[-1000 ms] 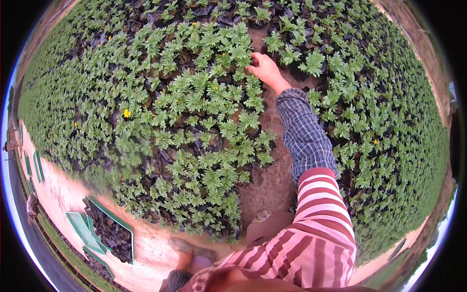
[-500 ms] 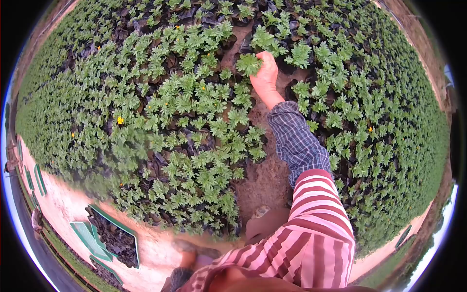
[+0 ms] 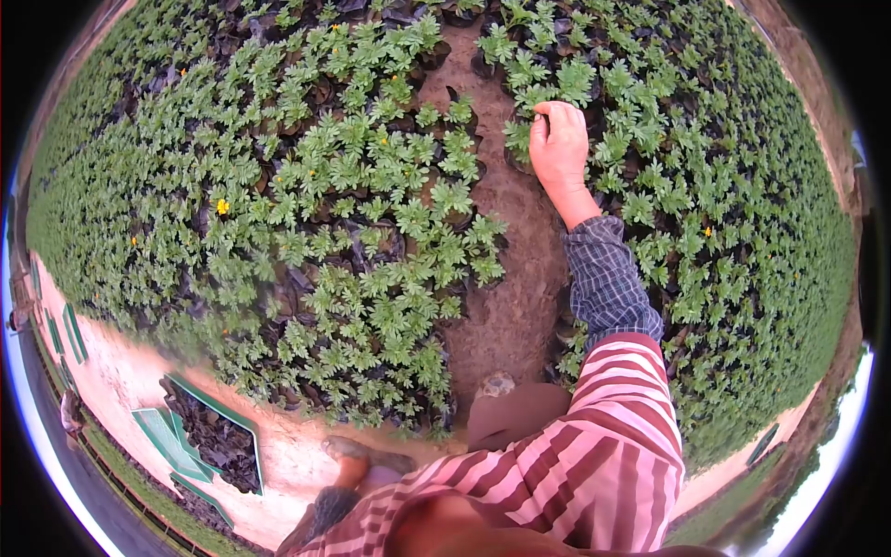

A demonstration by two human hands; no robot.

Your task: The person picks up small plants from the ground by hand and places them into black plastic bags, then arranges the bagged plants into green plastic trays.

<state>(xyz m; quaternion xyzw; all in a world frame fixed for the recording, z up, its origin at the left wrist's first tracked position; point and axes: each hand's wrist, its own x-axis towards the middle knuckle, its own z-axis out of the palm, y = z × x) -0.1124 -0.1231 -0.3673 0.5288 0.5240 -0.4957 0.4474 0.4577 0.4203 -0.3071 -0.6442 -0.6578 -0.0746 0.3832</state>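
Note:
My right hand [image 3: 560,153] reaches over the edge of the right-hand plant bed, its fingers curled together in a pinch. What lies between them, if anything, is hidden. Just left of the fingers stands a leafy green seedling [image 3: 517,136]; other potted seedlings [image 3: 575,82] grow close above and to the right. My left hand [image 3: 351,471] shows small at the bottom, low by the pale ground, below a plaid cuff. Its fingers cannot be made out.
A bare soil path [image 3: 506,320] runs between the two beds. Dense seedlings in black bags [image 3: 371,316] fill the left bed, with a yellow flower [image 3: 223,206] among them. Green-edged trays [image 3: 218,418] lie on pale ground [image 3: 292,464] at lower left. My knee [image 3: 515,413] juts into the path.
My right hand has moved right and slightly down, from the path gap to the right bed. The seedling it held over the path no longer shows there.

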